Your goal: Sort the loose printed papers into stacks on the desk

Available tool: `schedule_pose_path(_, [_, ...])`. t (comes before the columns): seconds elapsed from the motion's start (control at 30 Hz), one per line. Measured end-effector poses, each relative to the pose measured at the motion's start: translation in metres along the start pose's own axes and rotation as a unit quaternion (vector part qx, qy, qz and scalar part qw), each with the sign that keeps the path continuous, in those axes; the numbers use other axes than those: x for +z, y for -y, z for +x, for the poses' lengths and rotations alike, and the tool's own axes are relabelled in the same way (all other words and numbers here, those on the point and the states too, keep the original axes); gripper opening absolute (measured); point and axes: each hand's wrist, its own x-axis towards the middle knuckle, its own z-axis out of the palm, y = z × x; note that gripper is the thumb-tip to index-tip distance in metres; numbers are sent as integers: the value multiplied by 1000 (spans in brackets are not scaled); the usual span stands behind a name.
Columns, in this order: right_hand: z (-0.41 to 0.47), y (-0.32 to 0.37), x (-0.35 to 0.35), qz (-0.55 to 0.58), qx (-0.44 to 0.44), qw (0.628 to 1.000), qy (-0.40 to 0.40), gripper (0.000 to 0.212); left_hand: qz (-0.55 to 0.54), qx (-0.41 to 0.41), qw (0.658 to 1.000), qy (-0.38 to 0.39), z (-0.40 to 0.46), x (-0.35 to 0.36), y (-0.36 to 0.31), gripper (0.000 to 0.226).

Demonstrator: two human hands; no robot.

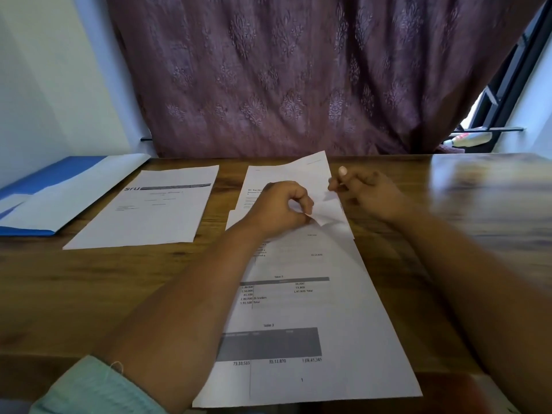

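A wood-grain tabletop [89,288] with a smooth, semi-gloss finish catches a pale sheen toward 2 o'clock. On it lie matt white printed papers [313,309], thin enough to curl and crease where the left hand [277,207] and right hand [367,189] pinch a sheet. At 10 o'clock, a second matt paper stack [155,210] sits beside a glossy blue folder [35,198] of smooth card or plastic. Behind, a mauve woven cloth curtain [298,70] shows a faintly lustrous damask pattern. A ribbed, pale green knit sleeve [89,389] appears at 7 o'clock.
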Motion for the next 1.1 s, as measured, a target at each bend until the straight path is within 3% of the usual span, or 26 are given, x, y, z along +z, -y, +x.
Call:
schedule_pose_path(0.03, [0, -4, 0, 29, 30, 999, -2, 40, -6, -3, 1000, 18, -2, -4, -1, 12])
schedule_pose_path(0.13, [1, -18, 3, -51, 51, 997, -4, 27, -15, -6, 998, 56, -6, -11, -1, 13])
schedule_pose_path(0.33, [4, -10, 15, -27, 65, 998, -3, 24, -7, -1, 998, 67, -6, -14, -1, 16])
schedule_pose_path(0.47, [1, -2, 12, -28, 29, 998, -44, 13, -9, -9, 999, 42, -5, -12, 0, 38])
schedule_pose_path(0.6, [-2, 9, 5, -107, -37, 993, 15, 7, -23, -12, 999, 30, -5, -8, -1, 78])
schedule_pose_path(0.63, [-2, 10, 3, -120, -61, 991, 20, 5, -25, -11, 999, 22, -4, -8, -1, 78])
schedule_pose_path(0.7, [-4, 14, 0, -70, -72, 995, 8, 14, -2, -7, 1000, 6, -4, -9, -3, 56])
schedule_pose_path(0.8, [-5, 11, 1, 55, 8, 998, -44, 40, 72, 24, 997, 2, -4, -11, -1, 21])
schedule_pose_path(0.93, [-2, -2, 2, -88, 64, 994, 2, 25, 80, 63, 995, 20, -4, -13, 7, 19])
schedule_pose_path(1.0, [-3, -4, 6, -74, 98, 991, 44, 29, 61, 52, 996, 42, -4, -13, 6, 19])
schedule_pose_path(1.1, [-1, -5, 13, -53, 112, 992, 24, 34, 45, 31, 997, 50, -5, -12, 4, 17])
